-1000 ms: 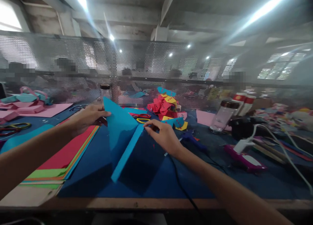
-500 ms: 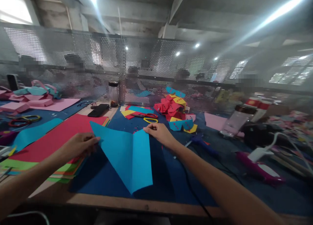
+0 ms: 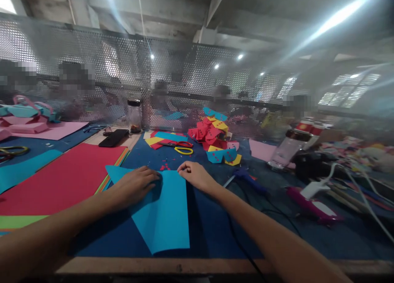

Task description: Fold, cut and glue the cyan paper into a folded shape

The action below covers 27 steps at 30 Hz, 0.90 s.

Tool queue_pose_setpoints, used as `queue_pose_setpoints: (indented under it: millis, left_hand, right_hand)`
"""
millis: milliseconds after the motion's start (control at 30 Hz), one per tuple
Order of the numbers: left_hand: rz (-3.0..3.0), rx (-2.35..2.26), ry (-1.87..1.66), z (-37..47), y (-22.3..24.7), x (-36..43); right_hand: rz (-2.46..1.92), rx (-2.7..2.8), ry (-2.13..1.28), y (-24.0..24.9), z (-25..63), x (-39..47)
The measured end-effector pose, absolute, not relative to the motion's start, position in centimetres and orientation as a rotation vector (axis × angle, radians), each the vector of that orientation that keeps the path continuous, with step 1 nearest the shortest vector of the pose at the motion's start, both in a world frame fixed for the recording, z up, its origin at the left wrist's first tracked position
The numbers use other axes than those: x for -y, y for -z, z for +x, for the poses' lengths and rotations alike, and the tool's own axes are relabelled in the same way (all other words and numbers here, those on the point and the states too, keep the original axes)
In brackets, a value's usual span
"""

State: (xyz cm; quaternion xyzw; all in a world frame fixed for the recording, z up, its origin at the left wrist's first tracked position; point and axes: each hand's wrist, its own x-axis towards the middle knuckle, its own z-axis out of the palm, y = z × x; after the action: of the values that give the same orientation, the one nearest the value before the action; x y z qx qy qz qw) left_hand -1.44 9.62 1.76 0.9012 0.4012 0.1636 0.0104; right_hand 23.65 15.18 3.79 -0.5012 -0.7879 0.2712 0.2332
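A sheet of blue paper [image 3: 168, 217] with a crease lies on the dark blue mat in front of me, its lower edge curling up a little. My left hand [image 3: 138, 184] rests on the upper left part of the sheet, palm down with fingers stretched out. At the top right corner, my right hand [image 3: 192, 174] pinches the paper between thumb and fingers. Just beyond the sheet's top edge lie small red scraps [image 3: 165, 167].
Left is a stack of coloured sheets, red sheet [image 3: 70, 168] on top, with a black phone [image 3: 113, 138] behind. Scissors [image 3: 181, 145] and a pile of cut paper shapes [image 3: 212, 133] lie farther back. A blue-handled tool [image 3: 249, 180] with a cord and a clear bottle [image 3: 285, 149] stand right.
My left hand has moved right, from the sheet's left corner onto its surface. The paper has flattened against the mat. My right hand stays at the top right corner.
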Motion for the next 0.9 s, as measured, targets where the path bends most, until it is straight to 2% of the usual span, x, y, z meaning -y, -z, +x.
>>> queue_pose_setpoints:
  millis: [333,900]
  left_hand:
    - [2.779,-1.297,-0.505,-2.0,-1.1,-9.8]
    - [2.815,-1.321,-0.478,-1.6,-0.8,-10.0]
  right_hand:
    - [-1.559,2.169,-0.591,-3.7,22.6,-15.3]
    - [-1.611,2.260,-0.533,-3.6,21.9,-14.6]
